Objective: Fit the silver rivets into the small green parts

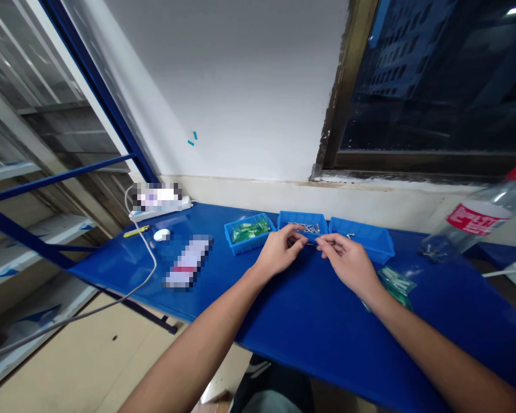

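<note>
My left hand [282, 248] and my right hand [339, 252] meet in front of the middle blue bin [284, 218], fingertips pinched close together. Between them is a small, thin metallic piece, too small to make out well. The middle bin holds several silvery metal pieces [312, 228]. To its left, a blue bin [241, 250] holds green plastic packets [250, 229]. The right blue bin [380, 238] has a small silvery piece [350, 235] at its back left. Partly behind my right forearm lies a green-and-clear plastic packet [398, 284].
On the blue table [292, 321] are a blurred flat item [191, 261], a white oval object [161, 234], a yellow cutter [136, 231] and a power strip [163, 207]. A cable [148, 275] crosses the left side. A large clear bottle [473, 223] stands tilted at the right.
</note>
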A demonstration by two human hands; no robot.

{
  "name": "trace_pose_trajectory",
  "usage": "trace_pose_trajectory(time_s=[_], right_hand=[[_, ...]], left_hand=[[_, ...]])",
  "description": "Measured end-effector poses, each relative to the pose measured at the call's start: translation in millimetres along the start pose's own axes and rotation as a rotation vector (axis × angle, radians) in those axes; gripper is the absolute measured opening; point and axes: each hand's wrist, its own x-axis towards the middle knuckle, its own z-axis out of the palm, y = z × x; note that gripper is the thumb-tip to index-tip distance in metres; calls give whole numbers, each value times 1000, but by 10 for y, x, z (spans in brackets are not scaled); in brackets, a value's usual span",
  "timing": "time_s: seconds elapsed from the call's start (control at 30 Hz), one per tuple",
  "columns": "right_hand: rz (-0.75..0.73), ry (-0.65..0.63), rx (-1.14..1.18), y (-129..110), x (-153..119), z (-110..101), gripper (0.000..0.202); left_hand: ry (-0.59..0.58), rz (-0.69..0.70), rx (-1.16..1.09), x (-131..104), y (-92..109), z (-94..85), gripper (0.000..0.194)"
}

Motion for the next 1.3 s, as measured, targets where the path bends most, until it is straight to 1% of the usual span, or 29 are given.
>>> trace_pose_trajectory(time_s=[0.1,0.17,0.2,0.23,0.3,0.37,0.43,0.5,0.53,0.67,0.8,0.9,1.07,1.3], right_hand=[[32,-18,-38,-47,42,2,40],[29,-37,-151,-68,53,14,39],[-12,-44,-231,-78,49,28,38],[-88,-57,-314,-90,38,49,36],[-317,-115,-449,-118,-1,111,28],[-536,-237,-528,-150,-52,195,25],[-662,-389,-606,-171,-100,279,32],[-728,-488,-675,-170,-130,342,39],[-747,-517,-697,-161,-136,361,41],[-786,-569,-709,-100,-115,343,48],[-790,-518,-728,-35,-73,236,52],[-775,-475,-759,6,-51,156,50],[-766,-449,-824,60,-8,73,43],[-727,-405,-775,74,42,33,36]], left_hand=[[65,20,59,5,2,-12,30],[121,32,70,10,10,-30,28],[149,37,64,11,18,-41,27],[173,40,49,12,28,-51,26],[214,42,12,7,55,-72,27],[235,41,-13,0,86,-86,31],[237,34,-17,-8,115,-93,35],[229,23,-15,-13,135,-92,38],[224,18,-11,-14,141,-90,38],[207,18,12,-13,140,-85,39],[198,36,1,-13,122,-91,39],[189,34,3,-15,114,-87,39],[155,27,14,-17,113,-64,37],[128,37,46,-10,76,-47,36]])
